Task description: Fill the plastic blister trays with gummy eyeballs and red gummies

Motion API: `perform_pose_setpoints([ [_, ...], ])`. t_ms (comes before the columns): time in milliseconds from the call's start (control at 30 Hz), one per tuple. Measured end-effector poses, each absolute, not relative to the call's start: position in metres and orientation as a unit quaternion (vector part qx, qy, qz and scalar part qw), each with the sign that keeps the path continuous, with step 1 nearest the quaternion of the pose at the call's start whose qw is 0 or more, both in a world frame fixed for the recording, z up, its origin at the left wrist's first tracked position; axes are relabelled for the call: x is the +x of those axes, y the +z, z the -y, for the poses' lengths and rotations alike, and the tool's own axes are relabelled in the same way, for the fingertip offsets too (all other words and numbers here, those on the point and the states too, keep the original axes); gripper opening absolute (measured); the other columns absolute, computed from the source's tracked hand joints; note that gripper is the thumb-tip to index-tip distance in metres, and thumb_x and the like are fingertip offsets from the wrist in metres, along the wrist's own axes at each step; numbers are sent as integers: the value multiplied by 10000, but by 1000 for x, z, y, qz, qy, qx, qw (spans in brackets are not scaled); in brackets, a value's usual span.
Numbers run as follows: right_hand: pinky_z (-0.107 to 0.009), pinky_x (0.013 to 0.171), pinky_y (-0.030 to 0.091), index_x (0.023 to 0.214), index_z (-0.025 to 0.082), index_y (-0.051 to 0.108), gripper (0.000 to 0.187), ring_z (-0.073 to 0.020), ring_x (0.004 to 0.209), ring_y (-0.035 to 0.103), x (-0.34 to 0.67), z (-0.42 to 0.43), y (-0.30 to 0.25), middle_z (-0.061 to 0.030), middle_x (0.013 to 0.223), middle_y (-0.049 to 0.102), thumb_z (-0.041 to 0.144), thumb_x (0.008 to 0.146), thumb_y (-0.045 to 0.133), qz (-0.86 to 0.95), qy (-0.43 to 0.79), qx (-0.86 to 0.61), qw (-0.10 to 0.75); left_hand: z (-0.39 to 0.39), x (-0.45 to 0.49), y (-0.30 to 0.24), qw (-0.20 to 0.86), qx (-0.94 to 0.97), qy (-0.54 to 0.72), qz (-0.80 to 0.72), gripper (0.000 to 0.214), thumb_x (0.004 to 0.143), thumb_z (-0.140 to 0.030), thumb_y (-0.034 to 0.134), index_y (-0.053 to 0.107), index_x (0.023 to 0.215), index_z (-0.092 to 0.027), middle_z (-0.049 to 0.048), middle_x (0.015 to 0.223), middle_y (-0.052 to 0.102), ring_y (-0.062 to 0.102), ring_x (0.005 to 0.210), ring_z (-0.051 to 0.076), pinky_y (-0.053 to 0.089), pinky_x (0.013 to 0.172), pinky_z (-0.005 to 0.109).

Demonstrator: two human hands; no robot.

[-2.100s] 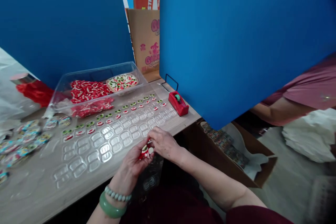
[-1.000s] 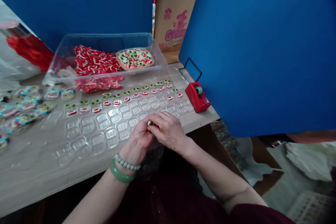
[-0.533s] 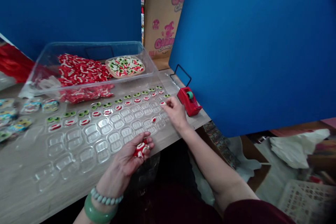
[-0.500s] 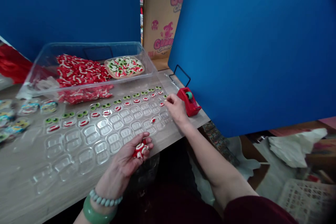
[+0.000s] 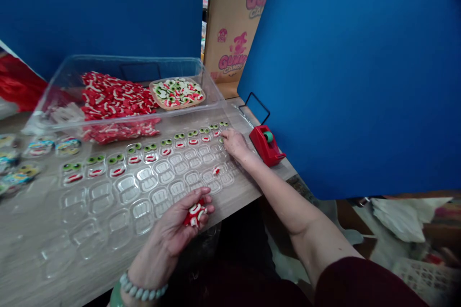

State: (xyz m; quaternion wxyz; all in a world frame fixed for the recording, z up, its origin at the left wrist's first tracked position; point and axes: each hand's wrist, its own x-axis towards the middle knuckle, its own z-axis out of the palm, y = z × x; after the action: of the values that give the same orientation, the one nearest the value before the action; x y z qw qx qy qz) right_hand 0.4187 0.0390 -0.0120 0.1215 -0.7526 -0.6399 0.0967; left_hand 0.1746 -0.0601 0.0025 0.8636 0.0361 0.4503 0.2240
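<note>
A clear plastic blister sheet [image 5: 122,192] with many small cavities lies on the wooden table. Its far rows hold green eye gummies [image 5: 94,159] and red-and-white mouth gummies [image 5: 117,171]. My left hand [image 5: 180,225] is cupped at the table's near edge, closed round a small pile of red-and-white gummies [image 5: 195,215]. My right hand [image 5: 234,143] reaches to the sheet's far right end, fingertips pinched down on a cavity; whatever they hold is hidden. One loose red gummy [image 5: 216,170] lies in a cavity near my right wrist.
A clear bin [image 5: 72,86] behind the sheet holds red-and-white gummies [image 5: 111,96] and a tray of mixed gummies [image 5: 177,92]. A red tape dispenser [image 5: 266,145] sits at the right edge. Finished colourful packs [image 5: 21,158] lie at left. Blue partitions [image 5: 345,67] and a cardboard box [image 5: 234,24] stand behind.
My hands, joined over the gummies at the near edge, have separated. The right hand travelled to the sheet's far right end and has shifted slightly left; the left hand stays with its pile.
</note>
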Motion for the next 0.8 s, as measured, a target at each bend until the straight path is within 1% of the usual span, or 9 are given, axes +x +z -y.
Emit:
perform_pose_setpoints([
  [100,-260,804,445,960,204,757,312,-201,952,635,421,-38,-12,-69,1014,723,124,828,486,638,98,-757,101,60,174,1,866,33,228,-443,101,871,-78,649,677,969,-75,95,764,703,703,590,179,568,468,220],
  [200,-273,776,443,919,217,757,267,-219,943,645,418,-38,-13,-67,944,738,144,807,525,633,101,-763,90,60,174,1,871,32,228,-433,113,874,-79,645,675,983,-70,99,764,698,705,597,184,566,463,221],
  [367,-306,763,443,941,210,745,274,-250,936,646,414,-40,-13,-89,954,733,144,790,526,599,106,-790,83,59,171,10,867,24,225,-444,134,912,-77,583,666,1017,-78,105,759,697,709,595,188,574,462,224],
  [433,-309,793,442,987,197,733,302,-249,970,633,412,-35,-9,-92,1012,721,139,795,507,603,95,-785,106,57,169,15,863,19,230,-450,147,933,-91,551,661,1030,-76,116,775,703,711,594,189,587,475,232],
  [500,-304,830,436,1008,186,722,307,-236,1001,613,408,-24,-5,-86,1051,704,143,812,490,624,80,-762,154,55,166,18,860,12,240,-450,171,945,-103,531,654,1060,-74,126,795,710,715,597,195,591,476,238],
  [567,-291,844,430,960,187,725,279,-216,980,602,402,-7,1,-63,1003,702,148,823,485,659,98,-721,188,53,163,19,858,3,251,-449,197,949,-107,523,645,1100,-71,133,806,715,719,601,202,587,465,236],
  [633,-277,830,428,893,197,729,253,-194,921,596,395,14,5,-35,916,700,144,825,491,691,146,-685,180,52,161,19,856,-1,254,-450,231,955,-105,508,635,1144,-69,135,817,720,727,613,210,592,471,239],
  [700,-274,815,426,866,202,730,251,-184,885,588,388,35,8,-25,877,691,127,824,494,706,171,-666,169,51,160,20,854,1,252,-456,262,959,-89,487,626,1179,-69,134,831,726,730,614,211,603,485,251],
  [800,-272,809,428,936,196,733,268,-173,885,588,380,57,6,-34,924,681,120,860,488,716,160,-652,192,52,161,21,851,9,253,-461,289,948,-54,485,621,1201,-84,125,867,739,734,616,205,611,494,255],
])
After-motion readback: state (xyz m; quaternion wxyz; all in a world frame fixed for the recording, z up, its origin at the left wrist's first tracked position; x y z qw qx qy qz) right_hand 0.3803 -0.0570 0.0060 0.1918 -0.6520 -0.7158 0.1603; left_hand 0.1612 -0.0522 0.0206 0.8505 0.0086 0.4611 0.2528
